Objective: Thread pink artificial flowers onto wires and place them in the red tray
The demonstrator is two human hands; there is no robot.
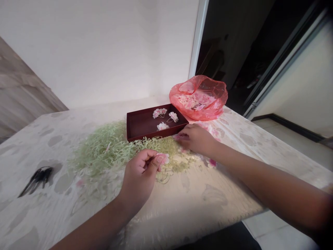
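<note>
Between thumb and fingers of the left hand [140, 172]: one pink artificial flower [163, 158], pinched, nearer the viewer than the dark red box [142, 126]. Right hand [196, 138] just beside box's near right corner, fingers bent down by loose flowers [212, 163]; cannot tell if they grip one. Box holds a few flower clusters [173, 117], rightward. Green shredded filler [96, 149] along box's left and front. Red plastic bag [220, 87], flower-filled, behind right. Keys [41, 176] far left on surface [197, 203].

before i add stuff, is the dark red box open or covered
Open: no lid covers the dark red box, and pink-and-white flowers show inside.
</note>
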